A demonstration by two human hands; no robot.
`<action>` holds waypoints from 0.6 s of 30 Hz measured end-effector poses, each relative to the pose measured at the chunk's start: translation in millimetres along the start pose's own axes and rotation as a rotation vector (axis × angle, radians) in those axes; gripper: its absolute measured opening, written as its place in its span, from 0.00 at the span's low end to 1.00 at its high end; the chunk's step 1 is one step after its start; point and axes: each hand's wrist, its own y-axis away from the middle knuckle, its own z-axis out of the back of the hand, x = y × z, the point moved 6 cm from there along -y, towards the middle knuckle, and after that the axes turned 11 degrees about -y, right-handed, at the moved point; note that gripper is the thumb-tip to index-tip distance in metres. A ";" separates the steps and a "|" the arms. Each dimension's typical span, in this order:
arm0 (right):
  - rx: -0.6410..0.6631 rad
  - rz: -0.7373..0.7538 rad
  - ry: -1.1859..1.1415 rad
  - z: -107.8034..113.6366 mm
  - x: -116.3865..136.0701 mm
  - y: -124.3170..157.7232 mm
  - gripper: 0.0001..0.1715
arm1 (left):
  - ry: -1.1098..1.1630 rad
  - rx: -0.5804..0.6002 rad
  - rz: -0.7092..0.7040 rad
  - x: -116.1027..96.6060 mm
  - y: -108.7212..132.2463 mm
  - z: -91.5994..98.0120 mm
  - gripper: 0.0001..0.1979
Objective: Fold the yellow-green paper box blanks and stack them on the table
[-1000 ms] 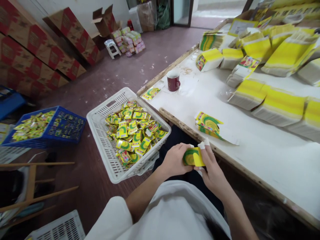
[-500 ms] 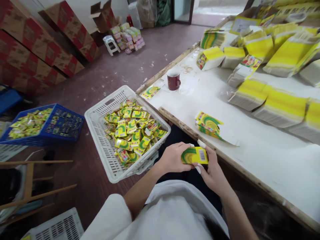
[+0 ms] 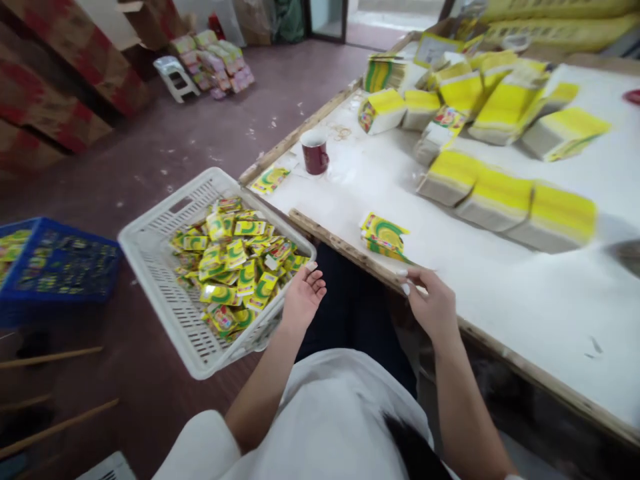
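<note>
Surface: a white-topped table [image 3: 520, 293], its wooden edging [image 3: 345, 251] worn and darkened, running before and to the right of the right hand [image 3: 429, 303]. Floor [image 3: 200, 143]: dark reddish-brown, flecked with pale scraps, beyond and to the left of the left hand [image 3: 306, 293]. Far left of that hand: cardboard boxes [image 3: 75, 57] with red panels, blurred; a white stool [image 3: 176, 79] beside pink and yellow packs [image 3: 216, 63]. Well to its left: a blue crate [image 3: 70, 267] of yellow items.

Hands: the left released, palm upward, fingers loosely curled, at the near right rim of a white basket [image 3: 155, 283]. The right with thumb and forefinger brought near each other at the table edge; whether they grip anything, cannot tell. White coverings on its fingertips.

Small cartons [image 3: 245, 277]: heaped in the basket, just left of the left hand; yellow with green swirls, flattish, rectangular, lying at all angles. Flat cartons [image 3: 384, 235]: a short pile on the table, just ahead of the right hand; yellow and green printed.

Materials: basket of slotted plastic; a glossy maroon mug [image 3: 315, 157], white within, ahead of both hands; carton stacks [image 3: 503, 197] in block-like rows, ahead and right of the right hand, yellow above, greyish layered edges below.
</note>
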 end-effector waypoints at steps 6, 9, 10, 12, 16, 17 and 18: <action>-0.128 -0.114 0.147 23.2 -14.9 -36.8 0.09 | -0.124 0.032 0.065 15.5 0.5 -13.0 0.05; -0.080 -0.125 0.223 12.2 -19.1 -56.1 0.13 | -0.120 0.003 0.019 1.6 -3.4 -6.6 0.05; -0.065 -0.124 0.237 6.3 -20.5 -60.9 0.14 | -0.118 -0.009 0.007 -2.0 -3.9 -4.0 0.04; -0.055 -0.132 0.247 -4.9 -24.2 -67.4 0.15 | -0.115 -0.030 -0.002 -5.3 -3.3 0.5 0.04; -0.077 -0.160 0.254 -17.8 -36.6 -71.6 0.11 | -0.133 -0.049 0.003 1.9 -0.8 4.5 0.06; -0.079 -0.159 0.279 -19.7 -39.9 -72.2 0.12 | -0.142 -0.044 0.003 5.4 -1.0 4.4 0.07; -0.074 -0.156 0.294 -21.7 -42.6 -72.6 0.14 | -0.150 -0.034 -0.001 8.8 -1.5 3.8 0.09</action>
